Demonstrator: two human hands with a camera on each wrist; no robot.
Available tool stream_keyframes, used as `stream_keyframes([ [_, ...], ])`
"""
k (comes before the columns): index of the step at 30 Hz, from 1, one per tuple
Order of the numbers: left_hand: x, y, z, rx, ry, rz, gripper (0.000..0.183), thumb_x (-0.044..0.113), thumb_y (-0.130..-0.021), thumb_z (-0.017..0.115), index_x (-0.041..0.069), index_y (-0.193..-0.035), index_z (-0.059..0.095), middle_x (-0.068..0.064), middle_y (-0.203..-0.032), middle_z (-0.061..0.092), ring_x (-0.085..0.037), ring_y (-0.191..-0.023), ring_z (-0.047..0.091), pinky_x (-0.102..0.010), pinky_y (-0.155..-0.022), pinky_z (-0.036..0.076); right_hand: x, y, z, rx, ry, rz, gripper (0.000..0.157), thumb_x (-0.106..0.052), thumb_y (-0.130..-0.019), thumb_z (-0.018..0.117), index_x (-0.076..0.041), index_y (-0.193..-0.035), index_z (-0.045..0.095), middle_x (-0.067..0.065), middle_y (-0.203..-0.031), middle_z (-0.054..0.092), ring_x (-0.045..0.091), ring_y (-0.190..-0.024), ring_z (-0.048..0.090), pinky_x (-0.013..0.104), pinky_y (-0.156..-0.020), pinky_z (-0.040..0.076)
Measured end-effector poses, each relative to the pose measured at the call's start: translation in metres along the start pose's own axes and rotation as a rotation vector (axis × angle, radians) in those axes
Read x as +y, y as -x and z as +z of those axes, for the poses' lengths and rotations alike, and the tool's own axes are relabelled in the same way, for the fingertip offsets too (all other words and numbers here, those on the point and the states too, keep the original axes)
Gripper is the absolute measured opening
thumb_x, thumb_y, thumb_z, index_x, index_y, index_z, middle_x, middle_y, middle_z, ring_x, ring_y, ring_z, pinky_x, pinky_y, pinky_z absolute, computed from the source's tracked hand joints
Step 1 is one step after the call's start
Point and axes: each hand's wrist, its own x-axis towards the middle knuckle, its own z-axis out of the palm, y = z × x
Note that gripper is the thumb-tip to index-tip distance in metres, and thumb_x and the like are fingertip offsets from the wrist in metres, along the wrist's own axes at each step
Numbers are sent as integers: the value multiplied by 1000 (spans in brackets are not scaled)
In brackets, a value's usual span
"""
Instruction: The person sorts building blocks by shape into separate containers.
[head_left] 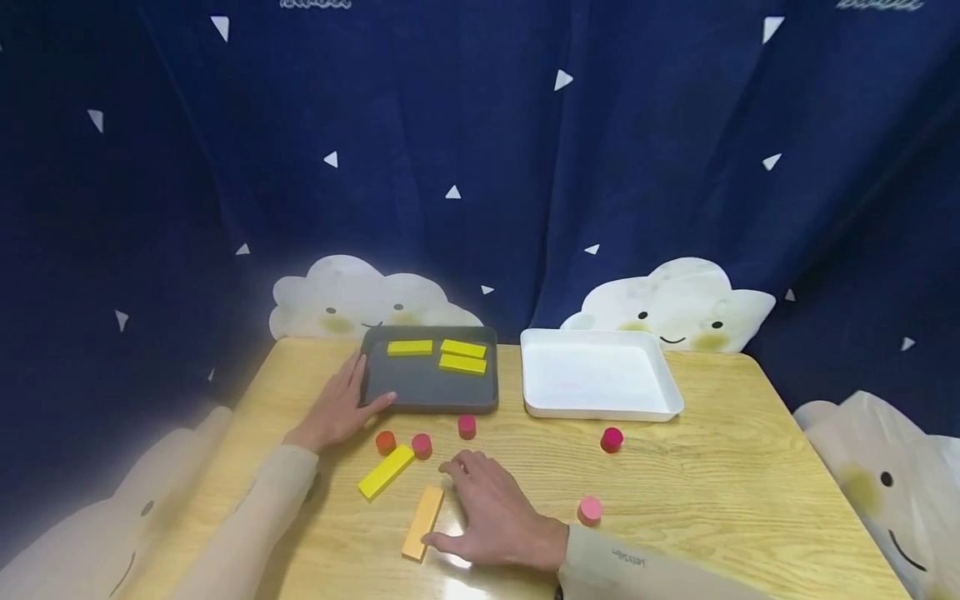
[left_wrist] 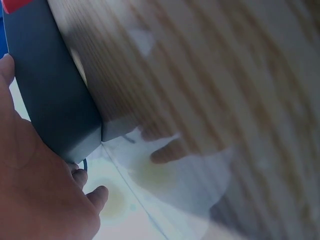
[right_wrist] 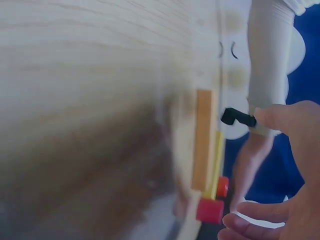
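Observation:
My left hand [head_left: 340,406] rests at the left front corner of a dark grey tray [head_left: 431,408], its fingers along the side wall and its thumb at the front rim. Inside that tray lie three yellow blocks [head_left: 462,364]. In the left wrist view the hand [left_wrist: 35,180] lies against the tray's dark wall [left_wrist: 50,75]. My right hand [head_left: 498,512] hovers over the table with fingers spread, holding nothing. Its thumb overlaps the edge of a light orange block [head_left: 423,523] in the head view. The right wrist view shows this orange block [right_wrist: 202,140] beyond the thumb and fingers.
Another yellow block [head_left: 386,472] lies near an orange-red cylinder [head_left: 386,442] and a pinkish-red cylinder [head_left: 422,446]. One more red cylinder [head_left: 467,427] stands before the grey tray. To the right are a white tray [head_left: 602,414], a crimson cylinder [head_left: 612,440] and a pink cylinder [head_left: 590,511].

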Motion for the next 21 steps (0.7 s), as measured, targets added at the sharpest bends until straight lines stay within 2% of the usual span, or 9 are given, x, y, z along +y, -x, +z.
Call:
stream_keyframes([
  [3, 0, 0, 0, -1, 0, -3, 114, 77, -101, 48, -5, -169, 9, -28, -177, 4, -50, -162, 12, -66, -130, 13, -3, 0, 9, -19, 15, -25, 83, -73, -87, 73, -7, -137, 63, -1, -121, 59, 11, -102, 54, 23, -84, 50],
  [11, -1, 0, 2, -14, 1, -12, 115, 78, -100, 47, -3, -170, 7, -27, -177, 3, -50, -162, 10, -67, -130, 12, -9, -3, 25, -102, 80, -26, 93, -80, -85, 69, -7, -141, 56, -1, -119, 54, 12, -101, 49, 23, -83, 46],
  [17, -1, 1, 1, -3, 14, -4, 114, 77, -101, 48, -4, -170, 7, -28, -177, 3, -51, -162, 11, -67, -130, 13, -12, -7, 29, -77, 160, -65, 87, -83, -81, 71, -10, -125, 56, -3, -107, 46, 11, -91, 41, 18, -74, 35],
  [21, -3, 0, 2, -6, 15, -8, 114, 77, -101, 48, -3, -170, 6, -27, -177, 3, -50, -162, 10, -66, -130, 13, -14, -9, 30, -54, 202, -70, 84, -84, -79, 71, -11, -118, 55, -4, -103, 43, 11, -87, 38, 17, -71, 31],
])
